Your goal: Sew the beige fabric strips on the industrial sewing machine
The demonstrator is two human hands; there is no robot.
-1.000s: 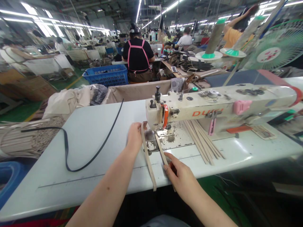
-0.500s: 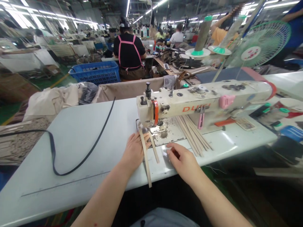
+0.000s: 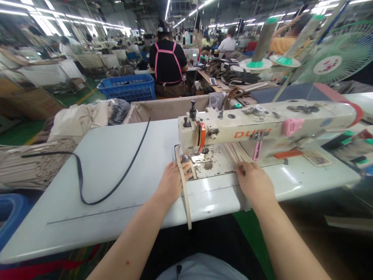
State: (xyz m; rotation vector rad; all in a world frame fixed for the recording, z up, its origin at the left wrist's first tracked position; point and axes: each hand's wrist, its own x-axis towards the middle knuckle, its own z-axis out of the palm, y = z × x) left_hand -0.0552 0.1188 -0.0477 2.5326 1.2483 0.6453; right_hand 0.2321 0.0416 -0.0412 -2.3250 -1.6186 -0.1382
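Note:
A cream sewing machine (image 3: 262,128) stands on the pale table (image 3: 116,155). From its needle area (image 3: 198,157) a long beige strap (image 3: 186,202) runs toward me and hangs over the table's front edge. My left hand (image 3: 171,182) lies on the table just left of the needle plate, thumb and fingers closed on this strap. My right hand (image 3: 255,182) is to the right of the plate, fingers curled down on the near end of a pile of beige strips (image 3: 234,151) under the machine's arm.
A black cord (image 3: 87,194) loops across the table's left half. Bundled strips (image 3: 29,171) and a blue bin (image 3: 8,214) sit at the left. Behind are a fabric pile (image 3: 87,116), a blue crate (image 3: 128,87), a seated person in black (image 3: 169,66), thread cones (image 3: 262,42) and a fan (image 3: 335,58).
My right hand has left the strap in front of the needle plate and moved right onto the pile of strips. My left hand has come back from the needle and stays on the strap.

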